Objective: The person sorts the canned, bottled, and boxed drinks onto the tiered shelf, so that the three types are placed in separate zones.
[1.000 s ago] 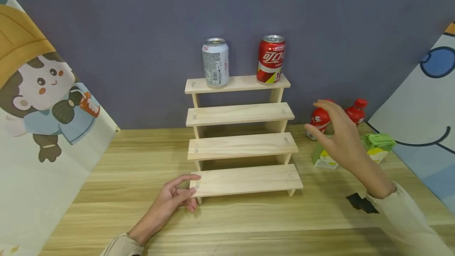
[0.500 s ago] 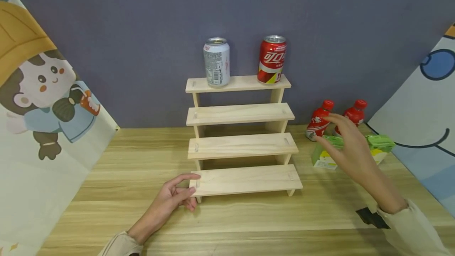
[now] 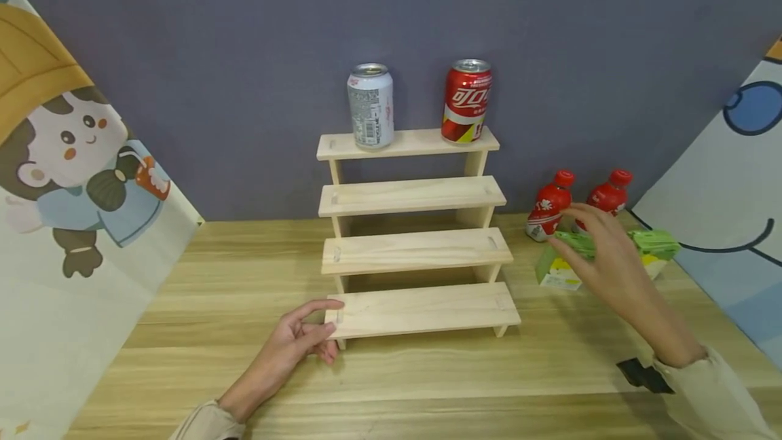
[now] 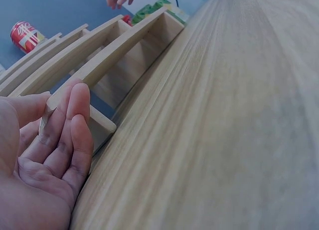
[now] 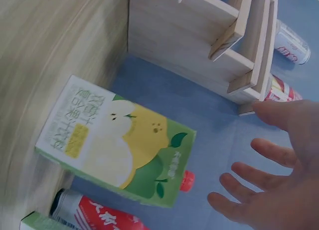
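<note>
Right fingers (image 3: 591, 213) in front of a partly hidden red bottle (image 3: 611, 193)

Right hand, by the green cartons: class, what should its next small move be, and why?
Perhaps lower the right hand and close its fingers round the green carton nearest the wooden stand. The right wrist view shows the fingers spread, with a gap between them and that carton. The left hand pinches the stand's lowest step, so the right seems the free one.
</note>
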`<state>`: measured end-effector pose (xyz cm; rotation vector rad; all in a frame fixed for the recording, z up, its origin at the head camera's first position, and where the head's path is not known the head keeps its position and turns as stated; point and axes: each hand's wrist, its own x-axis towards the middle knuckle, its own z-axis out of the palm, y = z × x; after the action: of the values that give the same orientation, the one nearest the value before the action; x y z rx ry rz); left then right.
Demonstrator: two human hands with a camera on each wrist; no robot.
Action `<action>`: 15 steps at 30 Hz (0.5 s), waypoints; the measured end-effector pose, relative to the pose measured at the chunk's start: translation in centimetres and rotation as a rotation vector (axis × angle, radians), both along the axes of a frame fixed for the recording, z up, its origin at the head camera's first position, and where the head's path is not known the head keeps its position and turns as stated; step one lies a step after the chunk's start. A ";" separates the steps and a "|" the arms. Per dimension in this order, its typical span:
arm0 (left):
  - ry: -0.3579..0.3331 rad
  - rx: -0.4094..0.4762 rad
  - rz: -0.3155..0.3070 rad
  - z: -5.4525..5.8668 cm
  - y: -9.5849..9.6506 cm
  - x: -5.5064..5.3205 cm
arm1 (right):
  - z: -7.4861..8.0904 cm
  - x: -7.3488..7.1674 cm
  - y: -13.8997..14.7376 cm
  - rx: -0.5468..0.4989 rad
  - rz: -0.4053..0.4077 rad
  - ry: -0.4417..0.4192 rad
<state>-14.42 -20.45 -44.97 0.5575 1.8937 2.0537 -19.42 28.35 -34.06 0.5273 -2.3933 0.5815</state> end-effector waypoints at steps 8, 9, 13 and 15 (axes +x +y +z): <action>-0.007 -0.016 0.008 0.1 0.0 0.1 | -1.3 -0.6 1.5 0.040 -0.007 -0.134; -0.009 -0.018 0.010 0.1 0.0 0.1 | -1.4 -0.7 1.8 0.049 -0.010 -0.153; 0.001 -0.019 0.010 0.1 -0.1 0.1 | -1.7 -1.2 3.0 0.082 -0.012 -0.197; 0.003 -0.017 0.008 0.0 -0.1 0.2 | -1.9 -1.4 3.5 0.097 0.000 -0.218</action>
<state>-14.27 -20.55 -44.93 0.5492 1.9168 2.0408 -20.81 31.87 -35.93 0.5287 -2.6386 0.5501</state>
